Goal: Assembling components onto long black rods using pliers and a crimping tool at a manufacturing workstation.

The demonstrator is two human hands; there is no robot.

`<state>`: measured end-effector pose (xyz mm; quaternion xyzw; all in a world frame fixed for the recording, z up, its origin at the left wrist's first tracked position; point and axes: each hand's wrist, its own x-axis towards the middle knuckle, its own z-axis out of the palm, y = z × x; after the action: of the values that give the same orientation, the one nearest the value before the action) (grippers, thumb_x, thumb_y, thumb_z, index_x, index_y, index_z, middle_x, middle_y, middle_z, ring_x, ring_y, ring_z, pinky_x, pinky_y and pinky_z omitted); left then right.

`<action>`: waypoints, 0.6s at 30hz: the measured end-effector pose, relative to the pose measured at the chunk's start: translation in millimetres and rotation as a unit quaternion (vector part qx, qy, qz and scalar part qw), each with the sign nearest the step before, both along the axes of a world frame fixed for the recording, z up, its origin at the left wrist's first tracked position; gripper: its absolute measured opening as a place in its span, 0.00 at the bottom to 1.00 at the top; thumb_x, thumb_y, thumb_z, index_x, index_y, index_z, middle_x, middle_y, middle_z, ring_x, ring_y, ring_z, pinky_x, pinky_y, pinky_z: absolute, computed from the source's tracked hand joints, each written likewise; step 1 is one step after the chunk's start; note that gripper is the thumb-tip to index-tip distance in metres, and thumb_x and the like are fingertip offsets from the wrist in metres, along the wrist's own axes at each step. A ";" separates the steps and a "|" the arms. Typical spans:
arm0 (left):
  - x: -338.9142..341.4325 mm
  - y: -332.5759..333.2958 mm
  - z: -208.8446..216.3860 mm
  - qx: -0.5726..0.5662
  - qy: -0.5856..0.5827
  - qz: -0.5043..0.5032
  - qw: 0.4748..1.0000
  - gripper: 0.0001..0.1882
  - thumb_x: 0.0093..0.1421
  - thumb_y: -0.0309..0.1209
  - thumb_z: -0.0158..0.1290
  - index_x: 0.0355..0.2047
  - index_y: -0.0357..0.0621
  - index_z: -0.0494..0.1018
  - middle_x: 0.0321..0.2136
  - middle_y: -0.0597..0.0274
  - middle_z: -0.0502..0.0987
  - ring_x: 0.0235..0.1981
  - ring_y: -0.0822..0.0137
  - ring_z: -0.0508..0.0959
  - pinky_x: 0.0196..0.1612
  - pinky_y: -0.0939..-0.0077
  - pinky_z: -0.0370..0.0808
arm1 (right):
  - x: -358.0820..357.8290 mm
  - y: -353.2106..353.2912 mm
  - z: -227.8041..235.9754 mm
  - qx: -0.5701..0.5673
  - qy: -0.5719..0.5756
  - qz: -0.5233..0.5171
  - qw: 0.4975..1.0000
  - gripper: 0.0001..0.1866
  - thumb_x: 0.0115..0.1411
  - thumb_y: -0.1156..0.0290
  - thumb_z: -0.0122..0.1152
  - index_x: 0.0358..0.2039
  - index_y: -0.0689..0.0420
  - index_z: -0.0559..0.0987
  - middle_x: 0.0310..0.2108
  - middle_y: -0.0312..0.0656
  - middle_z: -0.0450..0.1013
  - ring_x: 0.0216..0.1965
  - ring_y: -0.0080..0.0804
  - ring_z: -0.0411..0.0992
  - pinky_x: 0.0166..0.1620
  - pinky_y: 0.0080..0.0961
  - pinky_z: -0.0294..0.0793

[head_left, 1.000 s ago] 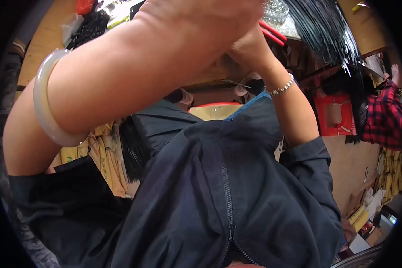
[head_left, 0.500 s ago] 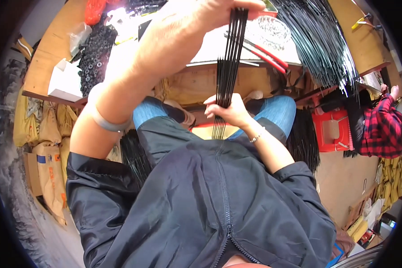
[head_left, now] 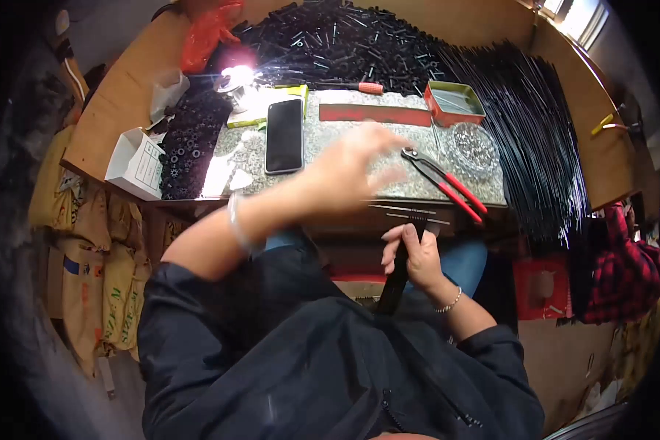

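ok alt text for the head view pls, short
Seen from above, a seated person's right hand grips a bundle of thin black rods over their lap, while the blurred left hand reaches over a stone slab holding red-handled pliers and a phone.

**Around the stone slab**

A speckled stone slab tops the wooden bench. On it lie a black phone, red-handled pliers and a red tin tray. Behind the slab lies a heap of small black tubes; to its right, a fan of long black rods. Left of the slab stands a white carton.
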<state>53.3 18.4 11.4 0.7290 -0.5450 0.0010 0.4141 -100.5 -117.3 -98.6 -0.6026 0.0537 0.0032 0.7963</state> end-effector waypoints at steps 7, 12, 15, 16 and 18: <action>241.6 10.4 -61.8 0.192 -0.224 0.389 0.873 0.13 0.53 0.31 0.52 0.39 0.52 0.76 0.35 0.54 0.74 0.41 0.53 0.72 0.45 0.62 0.71 | 18.6 -2.6 -1.4 -0.020 -0.007 0.017 1.000 0.25 0.66 0.53 0.36 0.35 0.64 0.72 0.17 0.44 0.71 0.14 0.25 0.69 0.20 0.18 0.69; 294.7 -1.9 -79.8 0.209 -0.230 0.395 0.864 0.13 0.50 0.29 0.52 0.38 0.53 0.77 0.35 0.59 0.75 0.42 0.56 0.73 0.44 0.63 0.72 | 26.8 -15.4 -4.6 -0.017 -0.011 0.013 1.000 0.25 0.66 0.53 0.36 0.35 0.64 0.72 0.17 0.45 0.72 0.15 0.25 0.69 0.21 0.19 0.69; 306.5 -7.6 -80.5 0.291 -0.207 0.368 0.858 0.12 0.52 0.29 0.51 0.38 0.49 0.76 0.32 0.55 0.76 0.38 0.51 0.75 0.42 0.62 0.73 | 27.9 -19.9 -4.9 -0.019 -0.013 0.005 1.000 0.25 0.66 0.54 0.36 0.35 0.65 0.72 0.18 0.45 0.72 0.15 0.25 0.69 0.21 0.19 0.69; 300.9 -8.7 -73.6 0.293 -0.207 0.367 0.859 0.12 0.52 0.29 0.51 0.38 0.49 0.76 0.32 0.55 0.76 0.38 0.51 0.75 0.42 0.62 0.73 | 28.0 -20.6 -5.9 -0.017 -0.013 0.004 1.000 0.25 0.66 0.54 0.36 0.35 0.65 0.72 0.18 0.45 0.72 0.15 0.25 0.69 0.21 0.19 0.69; 292.4 -17.8 -63.4 0.272 -0.232 0.351 0.866 0.11 0.53 0.28 0.49 0.38 0.45 0.72 0.32 0.51 0.75 0.38 0.49 0.75 0.39 0.59 0.73 | 27.6 -23.3 -7.4 -0.010 -0.008 -0.006 1.000 0.25 0.66 0.54 0.36 0.35 0.65 0.72 0.17 0.45 0.72 0.15 0.25 0.69 0.21 0.19 0.69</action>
<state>345.7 0.6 -52.1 0.9347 -0.3122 0.1665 0.0334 -72.9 -140.6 -106.0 -0.6099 0.0507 -0.0072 0.7908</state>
